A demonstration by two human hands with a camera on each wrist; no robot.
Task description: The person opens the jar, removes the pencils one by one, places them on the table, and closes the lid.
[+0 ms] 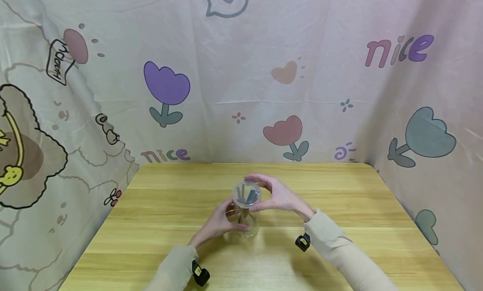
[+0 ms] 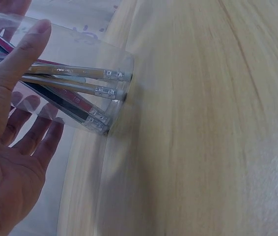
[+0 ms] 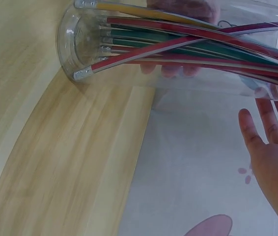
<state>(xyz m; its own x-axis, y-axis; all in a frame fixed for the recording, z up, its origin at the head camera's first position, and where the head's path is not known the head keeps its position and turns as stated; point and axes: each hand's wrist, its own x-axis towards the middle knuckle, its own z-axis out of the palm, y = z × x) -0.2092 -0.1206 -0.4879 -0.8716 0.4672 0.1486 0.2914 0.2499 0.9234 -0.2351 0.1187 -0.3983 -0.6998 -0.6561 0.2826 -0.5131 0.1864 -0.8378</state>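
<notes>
Red pencils (image 3: 149,50) (partly hidden): left grip (image 1: 219,222) and right grip (image 1: 281,196) half-curl round their jar (image 1: 252,229).

A smooth jar (image 1: 254,224), clear glossy plastic by the look of it; pencils (image 3: 149,49) flash shiny metal ferrules (image 2: 111,74); wood-grained worktop (image 1: 320,190) gleaming, creased matt cloth backdrop (image 1: 226,73).

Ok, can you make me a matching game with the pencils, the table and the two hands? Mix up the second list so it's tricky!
Things:
1. Pencils
2. Left hand
3. Table
4. Right hand

Where or what:
A. At the top of the clear jar
B. Inside the jar
C. Pale, with wood grain
D. Round the side of the jar, below the other hand

Right pairs: 1-B, 2-D, 3-C, 4-A
</notes>
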